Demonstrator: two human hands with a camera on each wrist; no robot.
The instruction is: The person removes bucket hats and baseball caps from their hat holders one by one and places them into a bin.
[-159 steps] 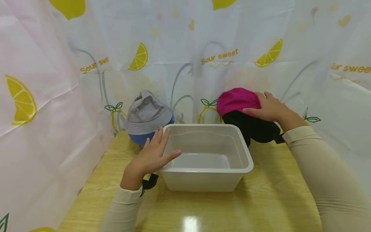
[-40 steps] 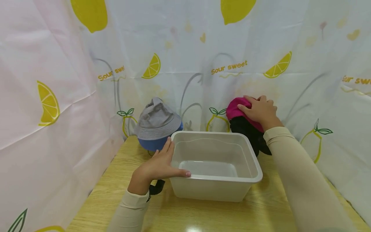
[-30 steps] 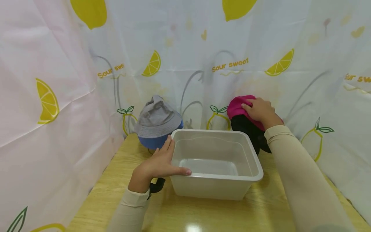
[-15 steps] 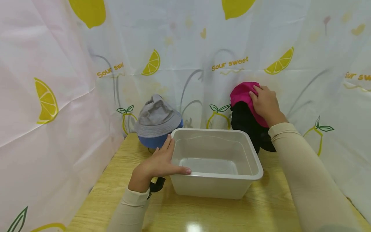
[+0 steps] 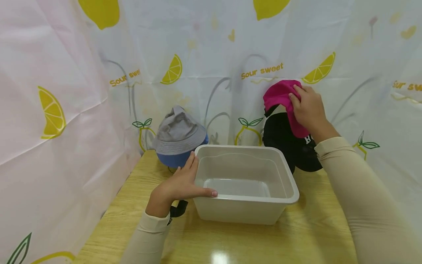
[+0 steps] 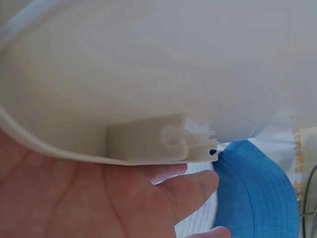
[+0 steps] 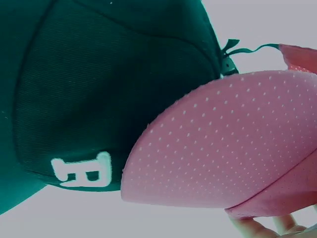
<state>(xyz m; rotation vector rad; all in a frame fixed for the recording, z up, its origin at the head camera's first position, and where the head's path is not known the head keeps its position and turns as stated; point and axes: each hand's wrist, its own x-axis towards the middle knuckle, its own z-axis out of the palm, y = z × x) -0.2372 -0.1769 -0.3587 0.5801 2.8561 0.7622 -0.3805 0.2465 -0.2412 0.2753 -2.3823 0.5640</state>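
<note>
My right hand [image 5: 310, 110] pinches a magenta cap [image 5: 280, 93] by its top and holds it over a black cap [image 5: 280, 134]. A gap shows between the two crowns. In the right wrist view the pink cap's dotted brim [image 7: 223, 144] still overlaps the black cap [image 7: 109, 89], which bears a white letter. My left hand [image 5: 179, 187] rests on the left side of a beige plastic tub [image 5: 237, 212], fingers straight along the side and thumb over the near rim. Beyond that hand, a grey bucket hat [image 5: 179, 134] sits on top of a blue hat [image 5: 173, 160].
A wooden table [image 5: 122, 220] carries the tub and both hat stacks. Lemon-printed sheeting [image 5: 204, 47] hangs close behind and at the sides. Part of a wire stand [image 6: 311, 213] shows beside the blue hat in the left wrist view.
My right hand has gone from resting on the magenta cap to gripping it, and has raised it off the black cap. The left hand has settled against the tub's rim and stays there.
</note>
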